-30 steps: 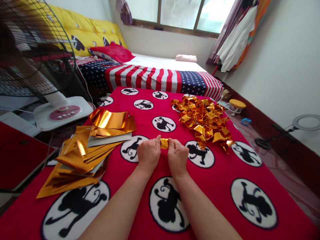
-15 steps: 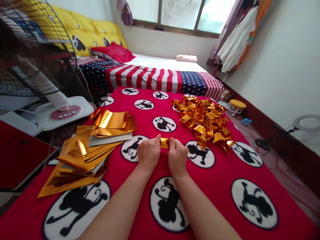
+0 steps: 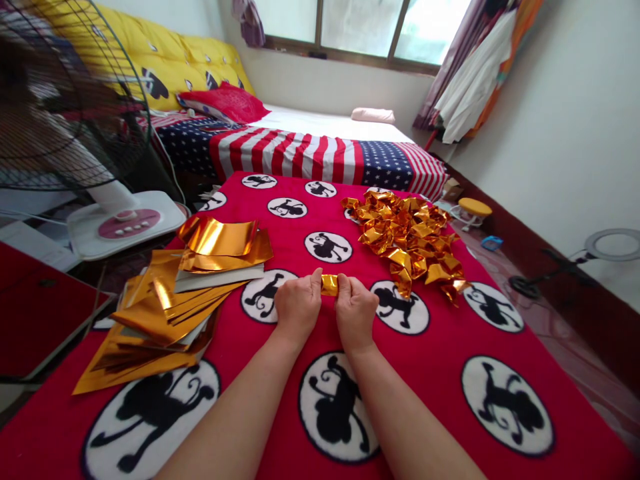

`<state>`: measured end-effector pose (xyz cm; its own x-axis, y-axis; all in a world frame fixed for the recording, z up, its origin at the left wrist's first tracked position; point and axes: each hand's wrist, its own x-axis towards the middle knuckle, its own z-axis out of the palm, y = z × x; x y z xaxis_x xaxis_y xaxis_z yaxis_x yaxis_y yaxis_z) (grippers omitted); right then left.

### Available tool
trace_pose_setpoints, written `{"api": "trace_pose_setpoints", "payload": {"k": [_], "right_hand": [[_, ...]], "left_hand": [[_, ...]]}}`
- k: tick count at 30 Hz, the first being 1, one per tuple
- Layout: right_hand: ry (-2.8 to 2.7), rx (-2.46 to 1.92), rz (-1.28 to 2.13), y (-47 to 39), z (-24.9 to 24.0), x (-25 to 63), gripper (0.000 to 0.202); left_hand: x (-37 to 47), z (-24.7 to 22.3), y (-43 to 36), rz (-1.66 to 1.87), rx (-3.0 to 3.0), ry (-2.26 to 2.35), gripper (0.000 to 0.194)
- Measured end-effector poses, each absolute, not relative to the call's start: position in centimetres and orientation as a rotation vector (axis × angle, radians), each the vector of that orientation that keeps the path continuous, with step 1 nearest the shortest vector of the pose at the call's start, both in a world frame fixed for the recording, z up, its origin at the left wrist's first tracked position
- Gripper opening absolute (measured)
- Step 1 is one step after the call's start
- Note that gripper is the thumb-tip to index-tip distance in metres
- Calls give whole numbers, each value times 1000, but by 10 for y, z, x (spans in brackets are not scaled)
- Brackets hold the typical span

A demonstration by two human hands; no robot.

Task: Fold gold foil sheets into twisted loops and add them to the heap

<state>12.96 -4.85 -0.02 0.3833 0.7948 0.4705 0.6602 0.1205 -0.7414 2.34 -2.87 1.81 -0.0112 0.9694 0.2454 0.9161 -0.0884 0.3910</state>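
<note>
A small folded piece of gold foil paper (image 3: 330, 285) is stretched between my two hands, just above the red cloth. My left hand (image 3: 299, 301) pinches its left end, thumb on top. Its right end is gripped by my right hand (image 3: 356, 307) in the same way. My fingers cover both ends, so only the shiny middle shows. To the left lies a loose stack of flat gold foil sheets (image 3: 165, 313), some with pale backs. A heap of folded gold foil pieces (image 3: 405, 230) spreads over the cloth at the right.
The red cloth (image 3: 260, 407) with black monkey figures covers the table. A fan (image 3: 125, 207) stands at the left. Beyond is a bed with a stars-and-stripes cover (image 3: 300, 157). A yellow stool (image 3: 475, 207) and a ring light (image 3: 613, 245) are at the right.
Almost nothing differs. The foil piece between my hands now looks slightly more bulged in the middle, and the view has shifted a little.
</note>
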Motion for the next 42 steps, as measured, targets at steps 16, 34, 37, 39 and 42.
{"api": "trace_pose_setpoints", "payload": {"k": [16, 34, 37, 39, 42], "right_hand": [[-1343, -1607, 123, -48, 0, 130, 44], [-1314, -1591, 239, -50, 3, 129, 43], [-1281, -1552, 320, -51, 5, 129, 41], [-1258, -1537, 344, -51, 5, 130, 39], [-1242, -1537, 345, -51, 3, 131, 37]], "left_hand": [[24, 19, -29, 696, 2124, 2048, 60], [21, 19, -27, 748, 2039, 2007, 63], [20, 20, -26, 773, 1991, 1996, 64], [19, 20, -26, 790, 1973, 1987, 65], [18, 20, -26, 833, 1962, 1959, 64]]}}
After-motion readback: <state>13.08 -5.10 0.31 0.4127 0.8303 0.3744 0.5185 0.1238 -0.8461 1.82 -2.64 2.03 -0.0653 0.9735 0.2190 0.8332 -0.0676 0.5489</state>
